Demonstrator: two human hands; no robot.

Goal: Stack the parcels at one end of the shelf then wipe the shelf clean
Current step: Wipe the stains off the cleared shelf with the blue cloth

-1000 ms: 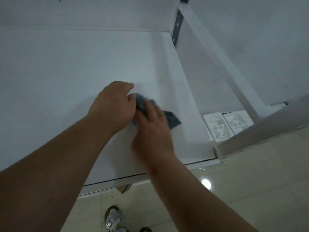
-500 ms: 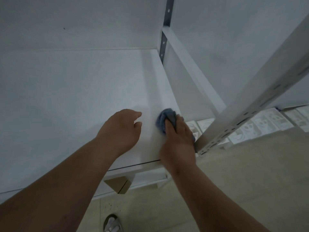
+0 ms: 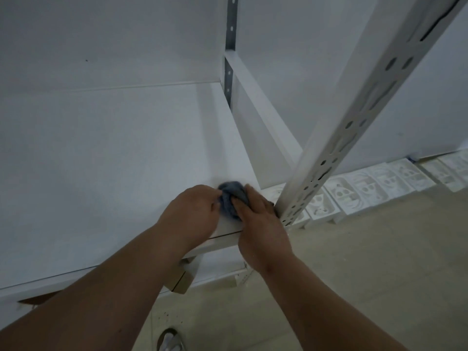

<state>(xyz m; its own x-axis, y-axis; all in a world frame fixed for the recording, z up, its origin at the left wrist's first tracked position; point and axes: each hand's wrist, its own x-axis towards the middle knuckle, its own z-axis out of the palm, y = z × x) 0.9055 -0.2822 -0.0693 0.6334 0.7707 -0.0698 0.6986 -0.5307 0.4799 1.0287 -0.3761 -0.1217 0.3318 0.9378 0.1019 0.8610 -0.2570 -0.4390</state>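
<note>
Cloth (image 3: 231, 198) sits bunched on shelf (image 3: 101, 153), both hands' grip pinching it.

Both hands bunched together at the front right corner of the white shelf (image 3: 106, 153), the left hand (image 3: 192, 214) and right hand (image 3: 255, 219) closed around the blue cloth (image 3: 231, 198) between them. Tight on the right: the perforated upright post (image 3: 336, 138) rises touching the right hand's outer edge, no gap there. Beyond the cloth, the slanted side rail (image 3: 263, 115) walls off the shelf's right end, and the back wall (image 3: 114, 41) closes the far side. Left of the grip, wide bare shelf surface lies open. Toward the person, the shelf's front edge drops to the floor (image 3: 379, 262).
</note>
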